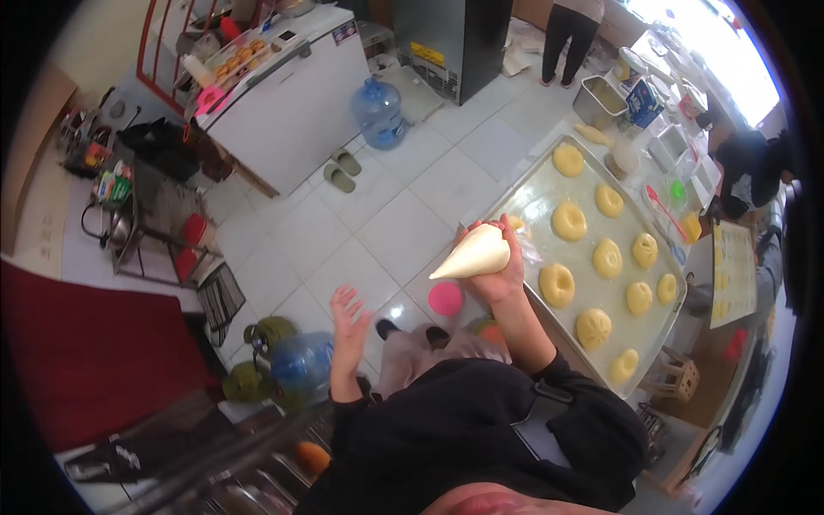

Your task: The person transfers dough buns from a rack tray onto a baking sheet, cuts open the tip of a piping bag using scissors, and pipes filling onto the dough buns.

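Observation:
My right hand point(504, 273) is wrapped round a piping bag point(477, 253) full of pale cream. Its pointed tip faces left, and its twisted clear plastic end hangs out on the right. Just right of that hand lies a large metal baking tray point(592, 296) with several rounds of yellow dough point(568, 221); some have a hollow in the middle, others a pattern on top. The bag hides part of the dough at the tray's left edge. My left hand point(348, 319) is raised over the floor, fingers spread, holding nothing.
Behind the tray stand a metal container point(600, 101), a blue box point(644, 105) and a red spatula point(661, 206). Across the tiled floor are a white chest freezer point(287, 103), a water jug point(378, 113) and slippers point(340, 172). Another person point(570, 39) stands at the back.

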`<action>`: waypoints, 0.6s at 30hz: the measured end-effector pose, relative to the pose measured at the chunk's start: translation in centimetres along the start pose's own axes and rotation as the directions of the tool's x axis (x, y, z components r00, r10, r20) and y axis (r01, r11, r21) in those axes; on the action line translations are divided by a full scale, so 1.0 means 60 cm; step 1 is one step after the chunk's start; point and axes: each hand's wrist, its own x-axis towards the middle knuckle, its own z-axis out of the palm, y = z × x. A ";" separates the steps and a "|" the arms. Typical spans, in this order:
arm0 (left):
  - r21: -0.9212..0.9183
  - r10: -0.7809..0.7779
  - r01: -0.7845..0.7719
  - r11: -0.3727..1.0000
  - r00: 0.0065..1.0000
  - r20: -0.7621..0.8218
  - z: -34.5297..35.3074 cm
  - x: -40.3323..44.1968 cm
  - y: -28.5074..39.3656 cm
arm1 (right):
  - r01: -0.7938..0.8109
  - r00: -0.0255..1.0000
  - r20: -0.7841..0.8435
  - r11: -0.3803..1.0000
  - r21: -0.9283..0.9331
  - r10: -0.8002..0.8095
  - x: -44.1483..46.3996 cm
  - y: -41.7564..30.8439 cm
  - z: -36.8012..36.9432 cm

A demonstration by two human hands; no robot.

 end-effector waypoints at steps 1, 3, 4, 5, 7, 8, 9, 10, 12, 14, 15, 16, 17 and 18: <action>-0.023 -0.032 0.031 0.999 0.999 -0.034 -0.035 0.033 0.001 | 0.028 1.000 -0.005 0.999 -0.029 -0.028 0.030 0.004 0.000; -0.041 -0.070 0.067 0.997 0.995 -0.074 -0.088 0.101 0.006 | 0.091 0.996 -0.014 0.993 -0.073 -0.092 0.083 0.013 -0.006; -0.033 -0.070 0.068 0.997 0.994 -0.079 -0.114 0.138 0.014 | 0.155 0.986 -0.043 0.983 -0.101 -0.160 0.105 0.021 -0.011; -0.023 -0.056 0.054 0.998 0.995 -0.078 -0.140 0.185 0.028 | 0.222 0.971 -0.057 0.967 -0.127 -0.231 0.129 0.026 -0.010; 0.040 -0.020 0.022 0.999 0.999 -0.040 -0.190 0.275 0.041 | 0.345 0.935 -0.050 0.931 -0.117 -0.352 0.180 0.028 -0.016; 0.052 0.001 0.001 0.999 1.000 -0.026 -0.203 0.325 0.048 | 0.304 0.947 -0.074 0.946 -0.113 -0.313 0.198 0.024 -0.017; 0.059 0.018 -0.018 0.998 1.000 0.012 -0.207 0.373 0.063 | 0.315 0.946 -0.049 0.945 -0.087 -0.320 0.208 0.027 -0.009; 0.067 0.029 -0.032 0.997 0.998 0.051 -0.207 0.419 0.079 | 0.415 0.908 -0.023 0.906 -0.083 -0.418 0.215 0.026 -0.010; 0.098 0.043 -0.060 0.993 0.985 0.168 -0.191 0.499 0.101 | 0.572 0.805 -0.070 0.802 -0.169 -0.589 0.211 0.034 0.029; 0.145 0.057 -0.108 0.983 0.946 0.318 -0.151 0.579 0.118 | 0.688 0.716 0.001 0.706 -0.166 -0.698 0.206 0.004 0.018; 0.143 0.061 -0.129 0.981 0.913 0.404 -0.127 0.612 0.123 | 0.742 0.664 0.018 0.657 -0.132 -0.747 0.204 -0.006 0.015; 0.137 0.066 -0.150 0.979 0.872 0.484 -0.095 0.644 0.126 | 0.791 0.609 0.034 0.604 -0.098 -0.792 0.203 -0.017 0.016; 0.129 0.069 -0.169 0.977 0.826 0.559 -0.062 0.670 0.131 | 0.833 0.552 0.047 0.549 -0.065 -0.832 0.204 -0.029 0.018; 0.127 0.063 -0.179 0.976 0.783 0.618 -0.026 0.692 0.142 | 0.871 0.488 0.040 0.485 -0.075 -0.872 0.208 -0.042 0.019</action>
